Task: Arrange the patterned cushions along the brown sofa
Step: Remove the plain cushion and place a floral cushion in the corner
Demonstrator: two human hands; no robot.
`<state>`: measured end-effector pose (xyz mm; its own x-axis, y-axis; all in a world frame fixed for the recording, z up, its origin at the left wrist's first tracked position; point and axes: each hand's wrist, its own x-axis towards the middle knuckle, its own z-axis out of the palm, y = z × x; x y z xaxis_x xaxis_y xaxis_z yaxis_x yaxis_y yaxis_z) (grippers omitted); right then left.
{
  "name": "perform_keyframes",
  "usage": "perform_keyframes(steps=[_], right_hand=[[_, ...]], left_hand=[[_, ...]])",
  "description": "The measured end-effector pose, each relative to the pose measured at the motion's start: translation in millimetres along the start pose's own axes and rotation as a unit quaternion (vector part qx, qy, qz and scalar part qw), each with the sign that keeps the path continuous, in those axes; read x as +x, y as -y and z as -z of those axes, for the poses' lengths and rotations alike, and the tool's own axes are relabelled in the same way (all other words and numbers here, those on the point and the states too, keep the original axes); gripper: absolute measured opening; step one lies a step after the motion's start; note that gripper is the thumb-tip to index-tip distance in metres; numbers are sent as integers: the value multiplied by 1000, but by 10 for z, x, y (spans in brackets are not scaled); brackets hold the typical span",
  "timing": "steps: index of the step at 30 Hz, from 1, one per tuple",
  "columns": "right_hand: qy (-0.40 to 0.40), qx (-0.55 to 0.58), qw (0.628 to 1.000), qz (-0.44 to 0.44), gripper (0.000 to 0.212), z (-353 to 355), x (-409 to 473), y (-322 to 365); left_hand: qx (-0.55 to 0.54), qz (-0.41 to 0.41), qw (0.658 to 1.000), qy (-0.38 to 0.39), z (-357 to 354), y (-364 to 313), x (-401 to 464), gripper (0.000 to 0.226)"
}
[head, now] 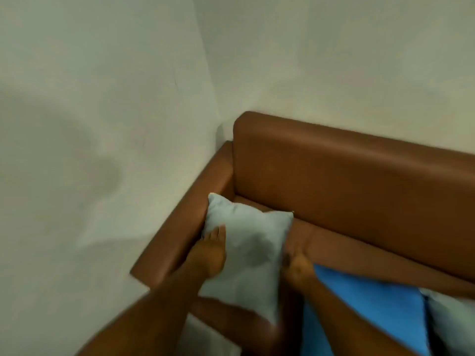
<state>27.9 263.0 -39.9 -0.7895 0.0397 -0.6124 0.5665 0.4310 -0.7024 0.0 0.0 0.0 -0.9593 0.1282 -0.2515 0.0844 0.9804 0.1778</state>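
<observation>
Pressing against the left edge of a pale grey cushion, the person's left hand lies with fingers extended and palm flat on the fabric; it looks spread open rather than curled, though motion blur softens the fingertips. The cushion stands tilted at the left end of the brown sofa, its upper left corner touching the inner face of the sofa's left armrest and its upper right corner reaching toward the backrest. No pattern can be made out on its blurred face. To the left of the armrest, a plain off-white wall carries a soft shadow, and it meets a second wall at the corner behind the sofa. At the cushion's right edge, the right hand sits against the side of the fabric; its fingers are blurred and partly hidden behind the cushion, so how far it is closed cannot be told. Just beside that hand, toward the lower right, a bright blue cushion lies on the seat, and another pale grey cushion touches it at the right edge of the view.
</observation>
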Motion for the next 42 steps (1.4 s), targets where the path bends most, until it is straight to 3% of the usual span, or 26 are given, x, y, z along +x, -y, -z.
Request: perform_keyframes(steps=[2, 3, 5, 7, 11, 15, 19, 21, 23, 24, 25, 26, 27, 28, 29, 31, 32, 34, 39, 42], right_hand=[[45, -27, 998, -45, 72, -490, 402, -297], [61, -12, 996, -64, 69, -745, 557, -612], [67, -31, 995, -65, 117, -984, 700, -882], [32, -45, 996, -71, 136, -1159, 824, -993], [-18, -83, 993, -76, 134, -1353, 977, -1144], [-1, 23, 998, -62, 120, -1344, 911, -1076], [9, 100, 989, -105, 93, -873, 582, -884], [2, 194, 972, -134, 76, -495, 557, -516], [-148, 251, 945, -152, 53, -57, 613, -240], [-216, 320, 909, -156, 50, 107, 598, -102], [-168, 421, 887, -91, 60, 280, 576, 67], [-58, 447, 892, 20, 79, 428, 742, 159], [-30, 380, 922, 67, 98, 572, 893, 359], [-42, 324, 943, 64, 110, 609, 1114, 478], [-67, 247, 963, 85, 114, 619, 1283, 459], [-98, 158, 973, 136, 97, 451, 1656, 429], [-104, 145, 972, 153, 88, 378, 1815, 402], [-137, 140, 971, 136, 75, 275, 1979, 324], [-155, 118, 974, 119, 49, 171, 2080, 204], [-147, 105, 973, 141, 47, 90, 2175, 220]], left_hand=[[-25, 57, 987, 146, -509, 372, 25, 78], [-34, 78, 982, 169, -812, 577, 20, 84], [-54, 128, 979, 147, -1186, 809, 23, 107], [-106, 181, 972, 104, -1443, 1001, 73, 118], [-207, 218, 950, 83, -1781, 1164, 117, 114], [-295, 214, 929, 64, -1782, 1174, 177, 100], [-340, 127, 922, 137, -1183, 1262, 351, 80], [-364, 115, 911, 156, -725, 1277, 592, 61], [-449, 145, 876, 98, -342, 1370, 1037, 50], [-501, 161, 847, 70, -173, 1414, 1253, 49], [-553, 156, 817, 49, -89, 1417, 1503, 50], [-596, 131, 791, 43, -79, 1428, 1737, 54], [-637, 93, 764, 39, -118, 1390, 1922, 57], [-648, 51, 759, 41, -175, 1257, 2074, 60], [-618, 18, 784, 45, -287, 1117, 2217, 75], [-484, -32, 874, 20, -368, 736, 2384, 125], [-436, -29, 900, 7, -430, 617, 2439, 148], [-413, 0, 911, -18, -571, 546, 2483, 170], [-436, 22, 898, -55, -652, 631, 2439, 163], [-418, 24, 903, -97, -689, 676, 2355, 153]])
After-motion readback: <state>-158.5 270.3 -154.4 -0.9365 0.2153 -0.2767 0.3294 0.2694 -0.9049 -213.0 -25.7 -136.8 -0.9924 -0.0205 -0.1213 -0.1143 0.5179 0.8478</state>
